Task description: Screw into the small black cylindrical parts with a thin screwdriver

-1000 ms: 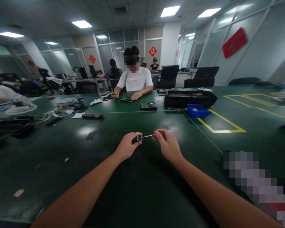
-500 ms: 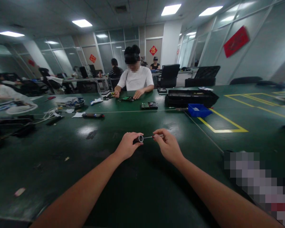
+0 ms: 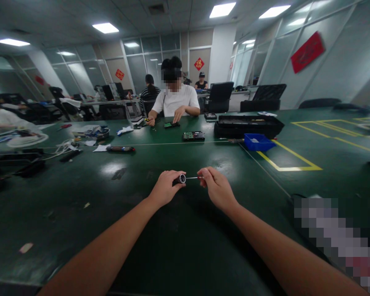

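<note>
Between the thumb and fingers of my left hand [image 3: 165,189] is a dark cylinder [image 3: 182,179] with a silver-rimmed round end, which looks like a flashlight. That end faces me, and the rest of the body is mostly hidden by the hand. My right hand [image 3: 218,189] pinches the reddish handle of a thin screwdriver [image 3: 191,178]. Its metal shaft points left, the tip at or very near the cylinder's rim; whether it touches I cannot tell. Both hands are just above the green table [image 3: 179,255].
Across the table a person in a white shirt [image 3: 180,100] handles a hard drive [image 3: 172,125]. Another hard drive [image 3: 193,135] lies nearer. Beyond my right hand are a blue bin [image 3: 256,144] and a long black tray [image 3: 249,128]. A dark tool [image 3: 121,149] lies left.
My right fingers have shifted slightly around the screwdriver handle; my left hand stays nearly still. The person opposite has moved a hand and the hard drive slightly.
</note>
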Tool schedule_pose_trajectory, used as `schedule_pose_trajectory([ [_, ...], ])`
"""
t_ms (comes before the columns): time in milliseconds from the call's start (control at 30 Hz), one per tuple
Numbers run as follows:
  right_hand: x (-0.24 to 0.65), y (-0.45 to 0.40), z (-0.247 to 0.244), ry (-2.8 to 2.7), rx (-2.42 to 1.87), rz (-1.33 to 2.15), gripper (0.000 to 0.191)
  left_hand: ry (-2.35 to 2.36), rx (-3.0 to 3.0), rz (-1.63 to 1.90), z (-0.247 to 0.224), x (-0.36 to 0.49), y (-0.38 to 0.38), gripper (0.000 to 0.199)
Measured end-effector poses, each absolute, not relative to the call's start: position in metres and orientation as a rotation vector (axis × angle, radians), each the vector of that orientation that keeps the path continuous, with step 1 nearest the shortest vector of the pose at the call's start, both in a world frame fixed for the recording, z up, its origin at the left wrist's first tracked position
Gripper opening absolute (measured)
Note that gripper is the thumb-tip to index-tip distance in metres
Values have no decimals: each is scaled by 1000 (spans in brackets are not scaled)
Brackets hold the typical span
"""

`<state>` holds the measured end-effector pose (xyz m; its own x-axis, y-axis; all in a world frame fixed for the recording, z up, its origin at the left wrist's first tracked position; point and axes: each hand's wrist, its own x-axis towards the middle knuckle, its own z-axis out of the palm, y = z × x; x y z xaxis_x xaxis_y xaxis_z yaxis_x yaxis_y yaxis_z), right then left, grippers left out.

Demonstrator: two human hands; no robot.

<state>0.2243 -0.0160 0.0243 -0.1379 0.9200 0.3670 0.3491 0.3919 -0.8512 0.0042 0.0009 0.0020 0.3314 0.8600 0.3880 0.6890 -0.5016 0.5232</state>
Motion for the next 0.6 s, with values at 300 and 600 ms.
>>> schedule_pose_trajectory([
  [300,218,-9,20,-1216,-1021,1085,28,1383,2316,936,7,7,-1,39],
  [600,226,6,12,-807,-1140,1246,20,1397,2498,769,7,9,3,38],
])
